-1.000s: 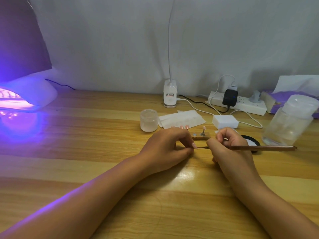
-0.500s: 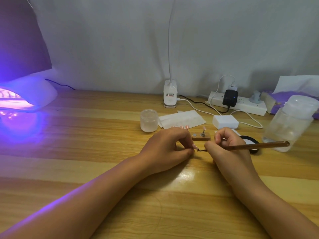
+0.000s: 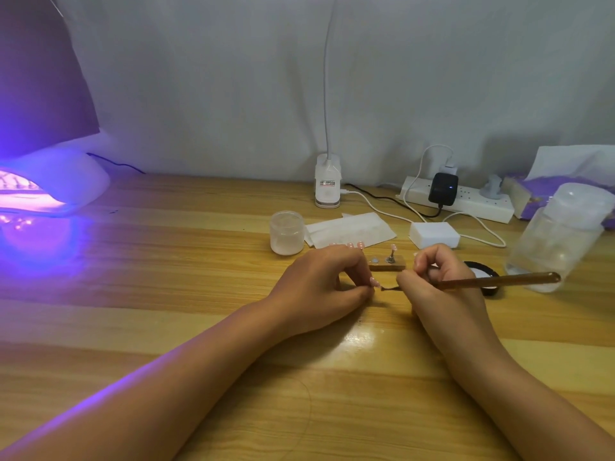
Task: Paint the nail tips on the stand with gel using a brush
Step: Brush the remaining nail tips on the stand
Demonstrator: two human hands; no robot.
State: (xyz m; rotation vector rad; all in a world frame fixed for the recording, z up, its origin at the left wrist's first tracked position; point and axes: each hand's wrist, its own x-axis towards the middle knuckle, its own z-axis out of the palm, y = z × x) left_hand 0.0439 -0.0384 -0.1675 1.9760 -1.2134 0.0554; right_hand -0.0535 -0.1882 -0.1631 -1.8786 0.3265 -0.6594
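Observation:
My left hand [image 3: 324, 287] pinches a small pink nail tip [image 3: 375, 281] between thumb and fingers, low over the wooden table [image 3: 166, 277]. My right hand [image 3: 442, 287] grips a brown brush [image 3: 499, 281] like a pen; its dark bristle end touches the nail tip. Just behind both hands lies the wooden stand [image 3: 387, 266] with one nail tip on a metal post and further pink tips partly hidden behind my left hand. A black open gel pot [image 3: 482, 277] sits to the right, half covered by the brush handle.
A frosted jar [image 3: 287, 232] and white wipes [image 3: 352, 229] lie behind the stand. A white block [image 3: 434, 235], a power strip [image 3: 466, 201], a clip lamp base [image 3: 327, 181], a clear bottle [image 3: 559, 237] and a lit UV lamp [image 3: 50, 184] ring the workspace.
The brush handle's far end has risen and swung slightly left, and the bristles now bend against the nail tip. My left hand has barely moved.

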